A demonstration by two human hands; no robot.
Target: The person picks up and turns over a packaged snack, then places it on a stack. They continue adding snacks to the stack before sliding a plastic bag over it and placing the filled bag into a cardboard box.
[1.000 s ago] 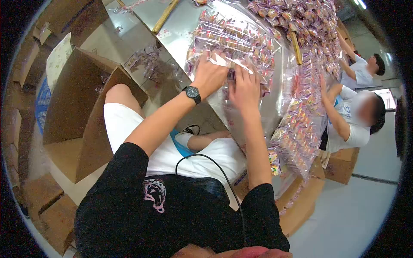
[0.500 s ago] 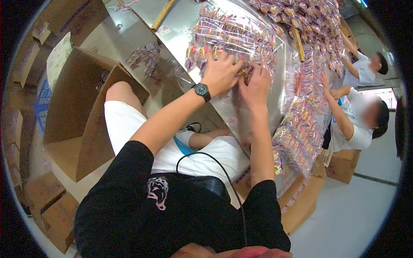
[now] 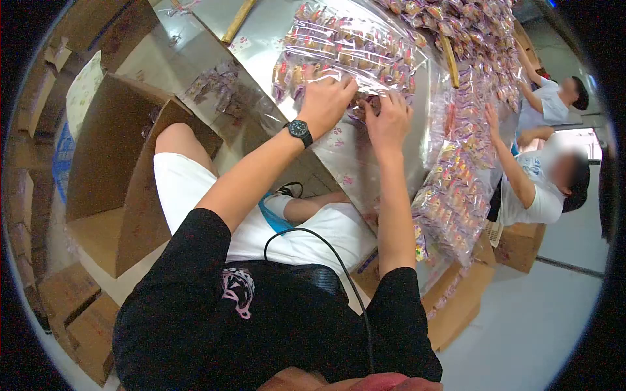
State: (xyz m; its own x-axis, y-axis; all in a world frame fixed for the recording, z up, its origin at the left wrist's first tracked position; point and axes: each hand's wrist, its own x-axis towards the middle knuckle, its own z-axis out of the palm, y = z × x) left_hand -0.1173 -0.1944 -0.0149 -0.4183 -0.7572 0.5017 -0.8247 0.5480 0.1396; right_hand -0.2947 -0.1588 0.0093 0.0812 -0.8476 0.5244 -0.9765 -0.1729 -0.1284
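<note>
A large clear plastic bag [image 3: 349, 44] lies flat on the metal table, filled with rows of small snack packets in purple, red and clear wrappers. My left hand [image 3: 326, 103], with a black watch on the wrist, has its fingers bent over the bag's near edge and closed on it. Beside it, my right hand [image 3: 389, 124] grips the same edge, fingers curled and thumb turned inward. Between both hands shows a brownish packet [image 3: 360, 107], partly covered by film and fingers. The fingertips are partly hidden by glare and plastic.
More bagged packets [image 3: 453, 208] and a big pile of loose packets [image 3: 466, 32] lie to the right. Yellowish bars [image 3: 450, 62] rest on the metal table [image 3: 355, 166]. An open cardboard box [image 3: 98, 169] stands left. Two people [image 3: 538, 182] work across the table.
The filled bag has shifted slightly left and its film is pulled further over the near packets. My left hand has moved a little left and down, the right slightly.
</note>
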